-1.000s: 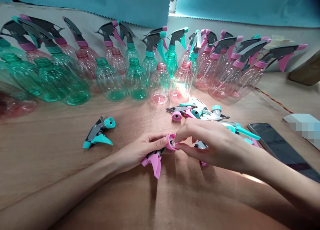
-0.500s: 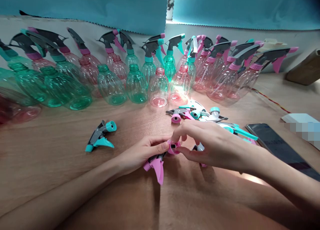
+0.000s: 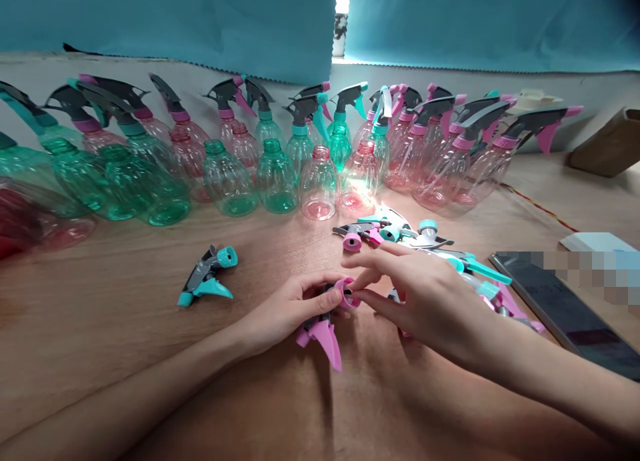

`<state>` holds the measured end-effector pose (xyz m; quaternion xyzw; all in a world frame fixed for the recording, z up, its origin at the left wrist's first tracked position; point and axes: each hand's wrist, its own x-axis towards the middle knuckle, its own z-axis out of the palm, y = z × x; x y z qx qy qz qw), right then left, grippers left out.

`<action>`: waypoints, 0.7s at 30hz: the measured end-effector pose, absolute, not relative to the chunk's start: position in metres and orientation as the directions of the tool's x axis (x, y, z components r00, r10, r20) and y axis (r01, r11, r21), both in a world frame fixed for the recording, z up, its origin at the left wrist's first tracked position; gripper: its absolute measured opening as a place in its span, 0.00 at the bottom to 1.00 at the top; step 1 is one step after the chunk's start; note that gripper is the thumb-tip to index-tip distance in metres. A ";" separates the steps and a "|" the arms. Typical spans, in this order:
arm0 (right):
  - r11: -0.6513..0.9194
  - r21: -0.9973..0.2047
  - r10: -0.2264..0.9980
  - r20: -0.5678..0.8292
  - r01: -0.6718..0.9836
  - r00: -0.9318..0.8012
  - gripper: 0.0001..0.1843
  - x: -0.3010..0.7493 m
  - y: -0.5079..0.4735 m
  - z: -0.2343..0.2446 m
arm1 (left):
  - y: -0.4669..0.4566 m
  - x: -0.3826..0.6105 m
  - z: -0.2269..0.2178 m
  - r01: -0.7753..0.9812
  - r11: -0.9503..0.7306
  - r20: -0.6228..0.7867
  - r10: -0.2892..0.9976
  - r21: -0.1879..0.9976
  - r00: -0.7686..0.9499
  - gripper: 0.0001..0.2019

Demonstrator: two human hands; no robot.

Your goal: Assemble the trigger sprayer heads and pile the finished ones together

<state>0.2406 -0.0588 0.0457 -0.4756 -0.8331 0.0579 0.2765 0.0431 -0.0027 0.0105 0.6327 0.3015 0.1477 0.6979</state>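
My left hand (image 3: 295, 307) grips a pink and grey trigger sprayer head (image 3: 325, 341), its thumb against the pink screw collar, which faces right. The pink trigger points down towards me. My right hand (image 3: 425, 294) has its thumb and index fingertip close together at the collar's opening; whatever small thing they pinch there, if anything, is hidden. Another sprayer head (image 3: 395, 295) lies partly covered behind the right hand. Beyond that hand is a pile of loose sprayer heads (image 3: 390, 234) in turquoise, pink, grey and white. A single turquoise and grey sprayer head (image 3: 207, 277) rests on the table at left.
Several open green bottles (image 3: 230, 187) and pink bottles (image 3: 320, 187) stand along the back. Others, such as the pink bottle (image 3: 483, 174) at right, carry sprayer heads. A dark phone (image 3: 565, 314) lies at right, near a brown box (image 3: 605, 144) and a thin cable (image 3: 540, 207).
The sprayer head in my left hand has shifted and turned slightly to the right. My right fingertips have drawn closer together at the collar. The camera view has tilted up a little.
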 end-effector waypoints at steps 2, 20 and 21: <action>0.535 -0.368 0.830 0.396 0.761 -0.393 0.06 0.241 -0.060 0.046 | -0.003 0.043 0.011 0.213 0.129 -0.248 0.595 0.968 0.765 0.19; 0.553 -0.407 0.831 0.209 0.727 -0.515 0.10 0.235 -0.066 0.046 | -0.005 0.040 0.016 0.281 -0.068 -0.170 0.653 0.957 0.738 0.14; 0.556 -0.388 0.830 0.201 0.735 -0.521 0.09 0.235 -0.067 0.048 | -0.005 0.039 0.018 0.309 -0.114 -0.161 0.659 0.944 0.735 0.13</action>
